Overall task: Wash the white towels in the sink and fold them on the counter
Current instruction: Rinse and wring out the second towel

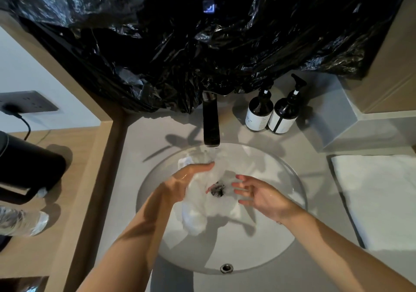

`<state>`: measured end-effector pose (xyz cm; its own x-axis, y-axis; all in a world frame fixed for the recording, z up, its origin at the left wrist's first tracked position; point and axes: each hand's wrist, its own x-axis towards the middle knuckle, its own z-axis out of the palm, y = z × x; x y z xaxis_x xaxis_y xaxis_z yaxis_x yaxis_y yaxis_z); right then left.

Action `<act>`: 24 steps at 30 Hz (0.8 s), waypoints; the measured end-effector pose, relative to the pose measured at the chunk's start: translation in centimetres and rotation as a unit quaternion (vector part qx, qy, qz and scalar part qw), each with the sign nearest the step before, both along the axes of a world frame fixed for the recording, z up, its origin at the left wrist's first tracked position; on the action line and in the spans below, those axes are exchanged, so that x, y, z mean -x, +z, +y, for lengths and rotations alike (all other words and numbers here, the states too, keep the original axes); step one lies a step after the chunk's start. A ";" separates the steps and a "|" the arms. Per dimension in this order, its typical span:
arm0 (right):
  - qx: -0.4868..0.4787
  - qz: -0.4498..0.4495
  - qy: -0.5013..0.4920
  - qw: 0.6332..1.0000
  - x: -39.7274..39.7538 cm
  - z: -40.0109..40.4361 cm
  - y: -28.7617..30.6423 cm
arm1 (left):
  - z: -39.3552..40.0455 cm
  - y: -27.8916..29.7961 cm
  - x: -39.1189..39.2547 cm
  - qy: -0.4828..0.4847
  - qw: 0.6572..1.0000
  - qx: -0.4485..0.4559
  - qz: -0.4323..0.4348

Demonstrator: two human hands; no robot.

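Observation:
A wet white towel (198,213) hangs bunched in the round white sink (258,253), under water running from the dark faucet (211,122). My left hand (182,183) grips the towel's upper part over the basin, just left of the black drain (218,189). To the right of the drain, my right hand (256,193) hovers with fingers spread and holds nothing. A second white towel (378,199) lies flat on the grey counter (126,179) at the right.
Two dark pump bottles (270,113) stand behind the sink on the right. Black plastic sheeting (202,44) covers the wall above the faucet. On the wooden shelf at left sit a black appliance (27,170) and a clear plastic bottle (20,222).

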<state>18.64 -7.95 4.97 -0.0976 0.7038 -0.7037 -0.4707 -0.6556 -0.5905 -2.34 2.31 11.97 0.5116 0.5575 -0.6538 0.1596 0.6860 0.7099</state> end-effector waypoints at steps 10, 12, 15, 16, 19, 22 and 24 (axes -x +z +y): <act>0.059 0.012 -0.170 0.984 0.3 1.0 -1.2 | 4.0 -1.2 -4.3 -0.178 0.982 -0.035 0.055; 0.068 0.033 -0.181 0.981 -0.1 1.7 -0.9 | 4.5 -1.2 -5.3 -0.214 0.972 -0.040 0.090; 0.050 0.067 -0.177 0.981 -0.2 2.7 -0.3 | 5.1 -1.8 -6.0 -0.237 0.959 -0.073 0.137; 0.050 0.075 -0.181 0.979 -0.2 3.0 -0.2 | 5.1 -1.8 -6.0 -0.253 0.954 -0.084 0.137; 0.056 0.103 -0.172 0.978 0.1 3.9 -0.1 | 5.2 -1.7 -5.8 -0.268 0.945 -0.104 0.157; 0.051 0.156 -0.108 0.981 0.9 5.1 -0.4 | 5.1 -2.2 -5.4 -0.277 0.946 -0.104 0.132; 0.029 0.162 -0.068 0.984 2.0 5.9 -0.1 | 4.7 -3.1 -5.3 -0.317 0.926 -0.136 0.153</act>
